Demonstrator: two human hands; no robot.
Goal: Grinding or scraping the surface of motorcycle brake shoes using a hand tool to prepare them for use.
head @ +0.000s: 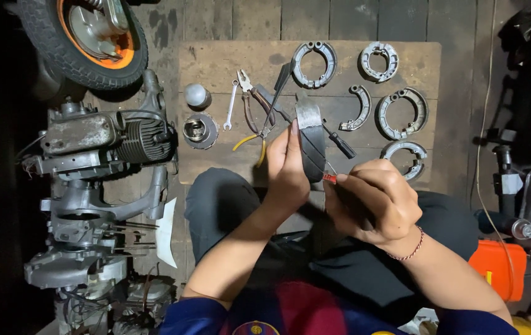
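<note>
My left hand [286, 170] holds a curved grey brake shoe [310, 133] upright in front of me, fingers along its left side. My right hand [374, 201] is closed around a small tool with a red handle [330, 178], its thin tip touching the lower edge of the shoe. Both hands are above my knees, just before the near edge of a wooden board [216, 62].
On the board lie several brake shoes [402, 113], yellow-handled pliers [253, 124], a wrench [230, 105], a black-handled screwdriver [341, 146], a piston [200, 130] and a round metal cap [196, 95]. An engine [101, 139] and wheel [85, 37] stand left; an orange container [499, 267] right.
</note>
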